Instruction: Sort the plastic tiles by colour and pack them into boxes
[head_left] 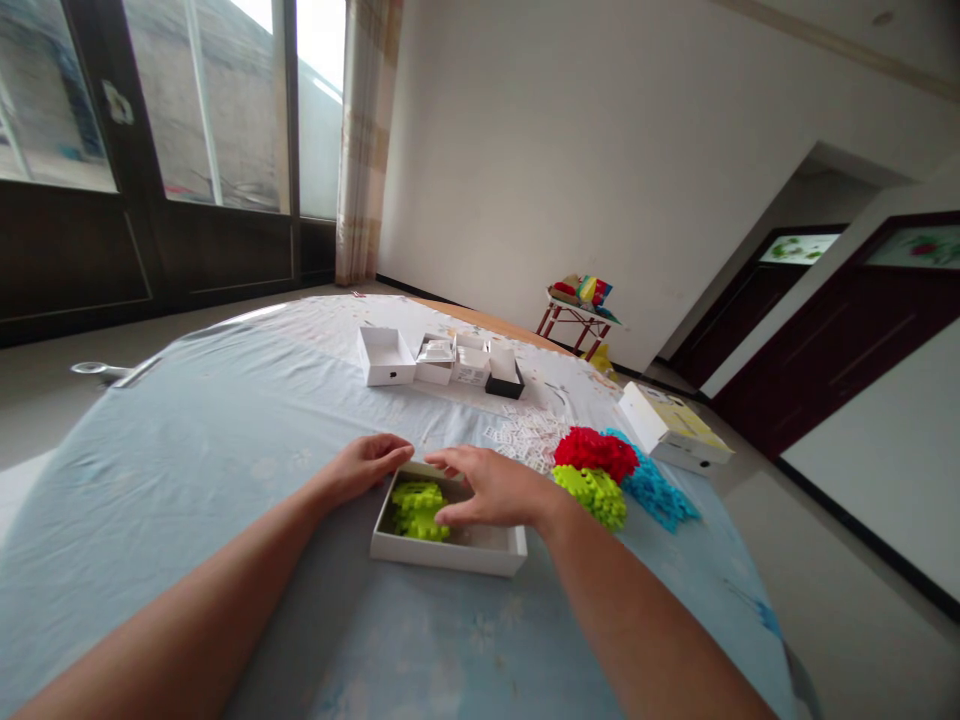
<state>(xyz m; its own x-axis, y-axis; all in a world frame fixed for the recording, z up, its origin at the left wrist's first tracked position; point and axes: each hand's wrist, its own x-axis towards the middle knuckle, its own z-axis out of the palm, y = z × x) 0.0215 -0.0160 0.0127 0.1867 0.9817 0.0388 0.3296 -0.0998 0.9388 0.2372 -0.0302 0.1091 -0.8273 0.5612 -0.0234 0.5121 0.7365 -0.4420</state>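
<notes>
A shallow white box [442, 553] sits on the table before me, with lime-green plastic pieces [420, 508] heaped in its left half. At its far left corner is my left hand [373, 466], fingers curled together with the tips against the rim. Over the box's right half reaches my right hand [484, 485], fingers apart and thumb beside the green pieces. No piece shows in its grasp, though the palm side is hidden.
Red pieces [595, 454], more green pieces [592, 496], blue pieces [664, 495] and scattered white pieces [529, 435] lie to the right. Several small boxes [387, 357] stand further back. A larger white-and-yellow box [673, 428] is near the right edge of the cloth-covered table [247, 430].
</notes>
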